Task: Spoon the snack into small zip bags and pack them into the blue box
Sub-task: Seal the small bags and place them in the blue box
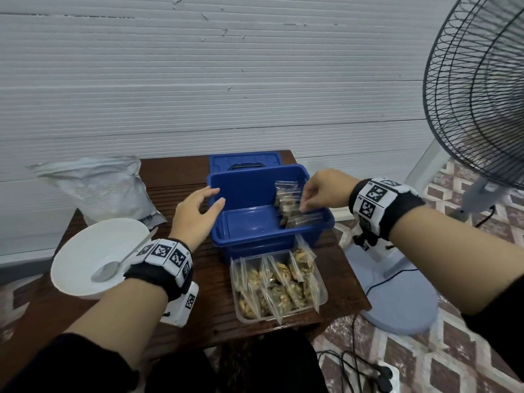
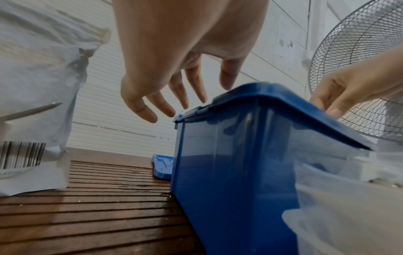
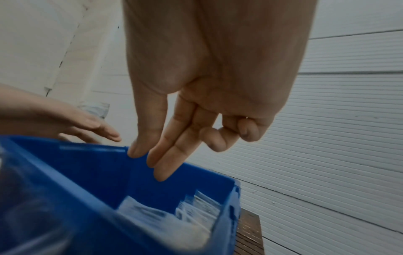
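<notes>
A: Far left of the table (image 1: 175, 177)?
B: A crumpled white pouch (image 1: 105, 188), barcode low on its side. In front of it a white bowl (image 1: 85, 251) with a metal spoon (image 1: 106, 270) lying inside, handle over the right rim.

A: Left hand (image 1: 195, 214)?
B: Released. Fingers spread and nearly straight, holding nothing, hovering just beside the left rim of the blue box (image 1: 243, 228). From the left wrist view the fingertips (image 2: 150, 117) sit above the rim, apart from it.

A: The box itself?
B: Open, centre of the table. Its blue lid (image 1: 245, 160) lies just behind it. A row of filled zip bags (image 1: 287, 199) stands against the right wall inside; the left part of the floor shows bare blue.

A: Near side?
B: A clear tray (image 1: 321, 293) touching the box front, packed with more snack bags (image 1: 278, 279) standing on edge.

A: Right hand (image 1: 323, 194)?
B: Above the right end of the box, thumb and two fingers pointing down at the bag tops, last two curled in. Whether it pinches a bag, cannot tell.

A: Far right?
B: A standing fan (image 1: 482, 109) on the floor.
</notes>
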Demonstrator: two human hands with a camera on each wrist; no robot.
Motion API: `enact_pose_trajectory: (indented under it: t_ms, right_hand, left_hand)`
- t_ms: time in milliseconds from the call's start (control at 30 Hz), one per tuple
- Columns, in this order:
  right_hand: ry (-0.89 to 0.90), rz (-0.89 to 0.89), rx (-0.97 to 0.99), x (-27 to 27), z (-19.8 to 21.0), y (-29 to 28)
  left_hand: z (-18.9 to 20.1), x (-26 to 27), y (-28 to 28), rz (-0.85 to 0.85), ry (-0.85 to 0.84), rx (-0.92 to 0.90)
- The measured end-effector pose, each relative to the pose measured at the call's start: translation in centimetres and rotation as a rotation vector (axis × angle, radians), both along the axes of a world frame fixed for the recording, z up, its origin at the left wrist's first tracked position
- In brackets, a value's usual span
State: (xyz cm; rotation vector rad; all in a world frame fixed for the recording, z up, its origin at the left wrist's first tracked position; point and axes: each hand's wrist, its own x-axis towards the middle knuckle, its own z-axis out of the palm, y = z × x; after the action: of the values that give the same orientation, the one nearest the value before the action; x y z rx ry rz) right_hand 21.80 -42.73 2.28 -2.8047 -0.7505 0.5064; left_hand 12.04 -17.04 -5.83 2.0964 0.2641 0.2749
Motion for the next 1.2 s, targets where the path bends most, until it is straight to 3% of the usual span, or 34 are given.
enact_pose_trajectory:
  t_ms: [233, 400, 567, 800, 1067, 1200]
  right_hand:
    - [0.067, -0.008, 0.191, -6.5, -0.8, -0.2]
    - [-0.021, 0.041, 0.075, -13.4, -2.6, 0.8]
    - [-0.193, -0.026, -0.007, -18.2, -5.2, 1.9]
    - [-0.218, -0.223, 0.113, -20.4, -7.6, 2.4]
    - [-0.323, -0.338, 0.2, -21.2, -7.3, 2.4]
    - [-0.358, -0.352, 0.31, -21.3, -7.1, 2.2]
  left_hand:
    - [0.1, -2.8, -1.2, -0.024, 0.017, 0.04]
    - [0.2, -5.3, -2.6, -0.029, -0.014, 0.063]
    - [-0.5, -7.7, -3.5, -0.027, -0.013, 0.102]
    - [-0.9, -10.5, -5.2, -0.027, -0.135, 0.163]
    - [-0.6, -12.4, -7.0, -0.25, 0.037, 0.264]
    - [-0.5, -12.5, -8.1, -0.243, 0.021, 0.221]
